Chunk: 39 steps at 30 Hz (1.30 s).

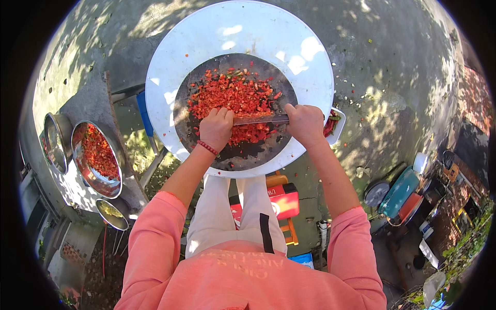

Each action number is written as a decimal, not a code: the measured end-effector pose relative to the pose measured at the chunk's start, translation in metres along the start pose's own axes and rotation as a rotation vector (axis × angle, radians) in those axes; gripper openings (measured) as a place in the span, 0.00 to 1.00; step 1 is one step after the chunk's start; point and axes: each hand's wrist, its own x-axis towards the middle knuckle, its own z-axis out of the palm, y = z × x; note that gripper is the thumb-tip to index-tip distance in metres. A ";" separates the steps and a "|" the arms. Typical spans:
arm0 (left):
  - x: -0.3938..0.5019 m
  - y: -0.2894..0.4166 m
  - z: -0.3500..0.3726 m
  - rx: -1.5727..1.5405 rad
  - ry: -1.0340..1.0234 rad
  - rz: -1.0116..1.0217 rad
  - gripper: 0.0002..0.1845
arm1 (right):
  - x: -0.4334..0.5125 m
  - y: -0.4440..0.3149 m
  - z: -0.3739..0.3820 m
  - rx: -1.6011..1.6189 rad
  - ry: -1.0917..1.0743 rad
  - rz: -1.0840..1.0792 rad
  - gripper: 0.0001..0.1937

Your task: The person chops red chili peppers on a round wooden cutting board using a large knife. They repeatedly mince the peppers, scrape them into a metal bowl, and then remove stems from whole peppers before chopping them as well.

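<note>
A round, dark chopping board (pixel 240 159) lies on a round white table (pixel 190 42) before me. Chopped red peppers (pixel 228 93) are heaped across the board, with a few green bits among them. A kitchen knife (pixel 255 119) lies crosswise over the heap, its blade smeared with pepper. My right hand (pixel 306 122) grips the knife at its right end. The curled fingers of my left hand (pixel 217 128) hold the other end of the blade, and a red bead bracelet circles that wrist.
Partly hidden behind my right hand, a white container (pixel 340 126) holds red and green peppers. On a side slab at left stand a steel basin (pixel 118 162) of chopped peppers, another metal basin (pixel 66 143) and a smaller bowl (pixel 123 221) with yellowish contents. A red stool seat (pixel 288 203) shows beside my legs.
</note>
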 end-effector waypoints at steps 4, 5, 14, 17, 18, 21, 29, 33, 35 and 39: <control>0.011 0.019 0.021 0.093 -0.049 -0.026 0.07 | -0.004 0.030 0.037 0.066 0.112 -0.032 0.06; 0.010 0.018 0.023 0.086 -0.076 -0.014 0.07 | -0.004 0.033 0.042 0.064 0.053 -0.024 0.06; 0.021 0.018 0.021 0.075 -0.059 -0.038 0.06 | 0.013 0.041 0.028 0.030 0.022 -0.041 0.05; 0.021 0.020 0.018 0.081 -0.122 -0.037 0.06 | 0.009 0.044 0.033 0.046 0.001 -0.024 0.04; 0.021 0.016 0.017 0.069 -0.149 -0.032 0.06 | 0.011 0.038 0.028 0.030 -0.041 -0.012 0.04; 0.019 0.002 0.009 0.015 -0.130 0.036 0.07 | 0.000 0.018 0.003 0.006 -0.106 0.044 0.07; 0.015 0.006 0.014 0.046 -0.132 0.181 0.07 | -0.044 0.010 0.052 0.116 0.051 0.108 0.07; 0.013 -0.011 0.009 0.006 -0.101 0.175 0.05 | -0.029 -0.002 0.021 0.041 0.000 0.106 0.08; 0.010 -0.002 0.013 0.063 -0.084 0.135 0.04 | -0.021 0.003 0.029 0.010 0.084 0.093 0.10; 0.012 0.008 0.024 0.131 -0.074 0.134 0.06 | -0.021 0.022 0.045 0.136 0.147 0.040 0.06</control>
